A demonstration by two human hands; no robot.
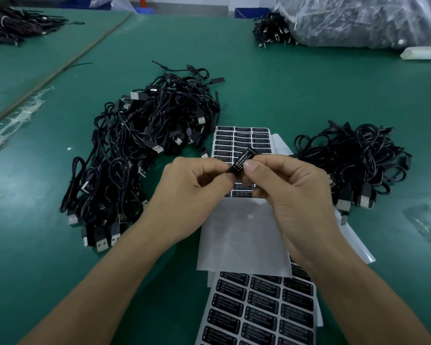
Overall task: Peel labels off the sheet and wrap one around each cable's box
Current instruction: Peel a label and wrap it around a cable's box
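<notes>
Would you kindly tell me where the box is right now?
Head view, centre: the box is pinched between the left hand and right hand, over the label sheet.

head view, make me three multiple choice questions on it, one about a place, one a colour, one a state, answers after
1. Where does the full label sheet lie?
A. at the far left corner
B. leaning upright at the back
C. nearest the person, at the bottom of the view

2. What colour is the table mat?
A. green
B. red
C. white

3. How is the labelled box placed?
A. lying loose on the mat
B. pinched by the left hand and the right hand
C. clamped in a vice

Answers: 1 C, its rows of black labels fill the bottom middle of the view; 2 A, the mat is green all around the work; 3 B, fingers of both hands close on the box above the sheets.
</notes>
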